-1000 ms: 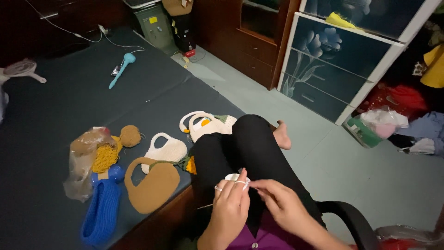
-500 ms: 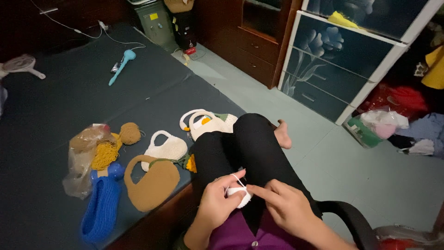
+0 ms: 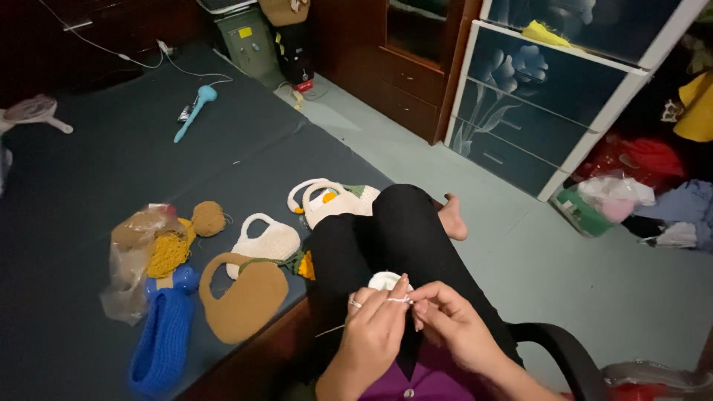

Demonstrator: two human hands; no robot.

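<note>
Head view: the left hand (image 3: 375,327) and right hand (image 3: 449,327) meet over the lap, each grip clamped on the small white crochet piece (image 3: 386,281), which pokes up just above the fingertips, beside the bed (image 3: 89,171).

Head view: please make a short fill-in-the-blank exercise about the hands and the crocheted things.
1. Both hands, the left hand and the right hand, hold a small ____ crochet piece.
2. The flat bag beside the blue piece is ____.
3. The yarn ball lies on the dark ____.

Missing words: white; brown; mat
</note>
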